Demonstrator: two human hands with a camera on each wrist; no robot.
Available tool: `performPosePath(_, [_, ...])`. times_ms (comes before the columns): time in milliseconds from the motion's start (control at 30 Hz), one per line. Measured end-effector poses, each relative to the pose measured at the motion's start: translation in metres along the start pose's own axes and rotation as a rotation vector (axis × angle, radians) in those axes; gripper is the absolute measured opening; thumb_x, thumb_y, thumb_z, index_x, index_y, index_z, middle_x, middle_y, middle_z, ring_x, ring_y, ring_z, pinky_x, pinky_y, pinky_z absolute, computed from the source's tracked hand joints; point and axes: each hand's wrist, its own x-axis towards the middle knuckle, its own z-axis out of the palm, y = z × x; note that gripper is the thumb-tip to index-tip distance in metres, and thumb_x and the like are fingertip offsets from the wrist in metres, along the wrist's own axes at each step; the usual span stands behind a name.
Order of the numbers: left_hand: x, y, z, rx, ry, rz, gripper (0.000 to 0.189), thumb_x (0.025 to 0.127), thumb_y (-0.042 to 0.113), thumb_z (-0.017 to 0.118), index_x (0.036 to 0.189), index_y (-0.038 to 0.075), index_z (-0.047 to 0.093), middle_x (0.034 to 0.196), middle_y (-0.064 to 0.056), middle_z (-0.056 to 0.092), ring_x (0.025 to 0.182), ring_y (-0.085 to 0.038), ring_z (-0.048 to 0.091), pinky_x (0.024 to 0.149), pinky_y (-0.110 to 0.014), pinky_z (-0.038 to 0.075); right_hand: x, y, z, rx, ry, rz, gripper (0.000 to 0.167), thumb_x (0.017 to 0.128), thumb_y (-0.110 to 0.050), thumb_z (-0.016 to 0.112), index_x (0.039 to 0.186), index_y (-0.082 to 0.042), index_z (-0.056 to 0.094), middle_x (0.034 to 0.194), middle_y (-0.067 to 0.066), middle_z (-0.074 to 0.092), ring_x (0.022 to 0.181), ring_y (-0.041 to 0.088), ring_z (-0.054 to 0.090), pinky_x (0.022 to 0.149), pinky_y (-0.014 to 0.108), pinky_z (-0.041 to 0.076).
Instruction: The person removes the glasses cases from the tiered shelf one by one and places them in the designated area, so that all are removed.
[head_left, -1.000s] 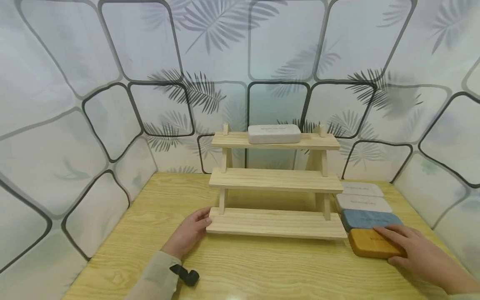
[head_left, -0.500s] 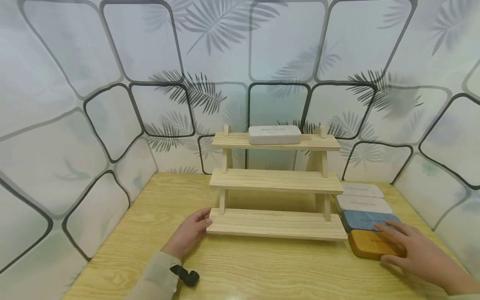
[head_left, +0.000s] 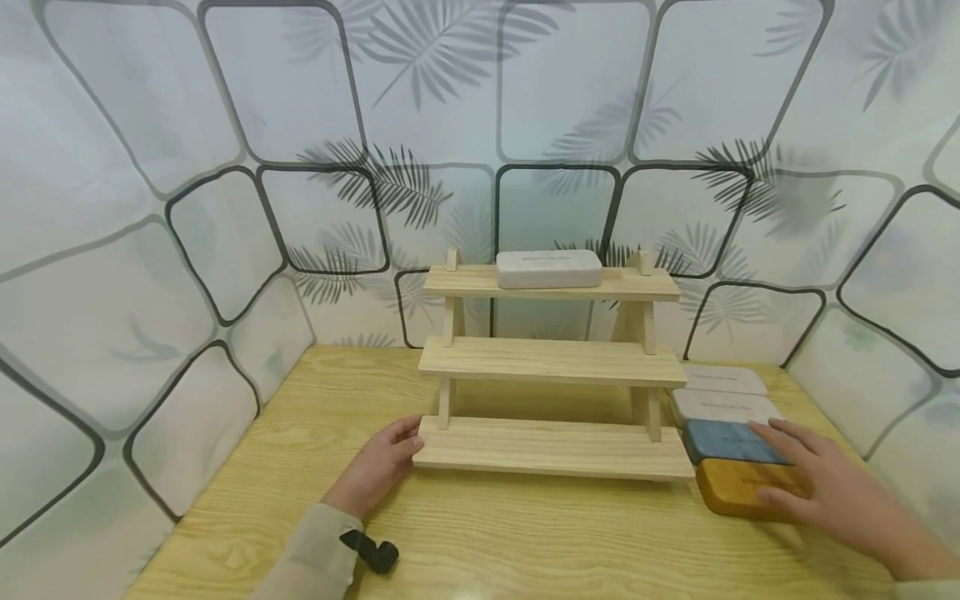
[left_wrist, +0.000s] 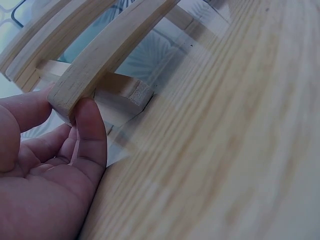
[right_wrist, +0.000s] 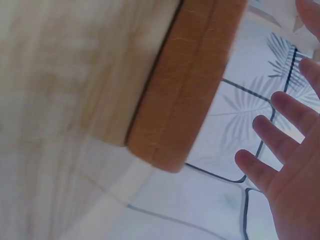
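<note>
A three-tier wooden display stand (head_left: 551, 446) stands on the table. My left hand (head_left: 378, 467) grips the left end of its lowest board. Thumb and fingers pinch the board's end (left_wrist: 77, 92) in the left wrist view. On the right, my right hand (head_left: 836, 496) hovers with spread fingers over the near right end of an orange oblong case (head_left: 735, 487). The right wrist view has this hand apart from the orange case's side, holding nothing. Behind it lie a blue case (head_left: 720, 439) and two pale cases (head_left: 723, 407) in a row. Another pale case (head_left: 549, 271) sits on the top shelf.
The middle shelf (head_left: 551, 360) and lowest board carry no cases. A patterned curtain (head_left: 555, 100) encloses the wood-grain table (head_left: 480, 542) at the back and both sides. A black strap mount (head_left: 371, 550) is on the left sleeve.
My right hand has lifted off the orange case, its fingers spreading and rising over the blue case's right part. My left hand and the stand have stayed in place.
</note>
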Motion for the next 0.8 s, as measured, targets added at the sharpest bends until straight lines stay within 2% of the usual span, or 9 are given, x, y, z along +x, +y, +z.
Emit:
performPosePath(133, [0.0,0.0,0.0,-0.004,0.002,0.004,0.055,0.106,0.013,0.053,0.153,-0.007,0.031,0.145,-0.025,0.045,0.126,-0.027,0.051,0.1,-0.032,0.047,0.005,-0.006,-0.005,0.006,0.045,-0.028,0.088,0.083,-0.044,0.083,0.157,-0.024,0.04,0.143,0.026,0.045,0.12,0.053,0.044,0.085,0.07,0.04])
performPosePath(433, [0.001,-0.001,0.0,-0.012,-0.009,0.0,0.056,0.107,0.014,0.052,0.154,-0.006,0.029,0.146,-0.024,0.044,0.126,-0.026,0.051,0.101,-0.031,0.046,0.02,-0.025,-0.012,0.031,0.106,-0.107,0.087,0.081,-0.035,0.086,0.156,-0.026,0.042,0.145,0.022,0.046,0.121,0.05,0.046,0.086,0.065,0.04])
performPosePath(667, [0.0,-0.001,0.0,-0.005,-0.011,0.017,0.058,0.107,0.014,0.053,0.153,-0.01,0.028,0.145,-0.027,0.043,0.125,-0.026,0.051,0.099,-0.031,0.047,0.031,-0.038,-0.018,0.066,0.085,-0.105,0.084,0.085,-0.035,0.083,0.156,-0.025,0.041,0.147,0.018,0.044,0.125,0.05,0.044,0.087,0.066,0.04])
performPosePath(800, [-0.001,0.0,0.001,-0.009,0.0,0.004,0.057,0.107,0.013,0.053,0.153,-0.009,0.029,0.145,-0.026,0.044,0.125,-0.026,0.051,0.1,-0.031,0.047,0.038,-0.043,-0.022,0.058,0.065,-0.099,0.084,0.087,-0.038,0.081,0.158,-0.025,0.038,0.149,0.019,0.042,0.127,0.05,0.043,0.088,0.067,0.04])
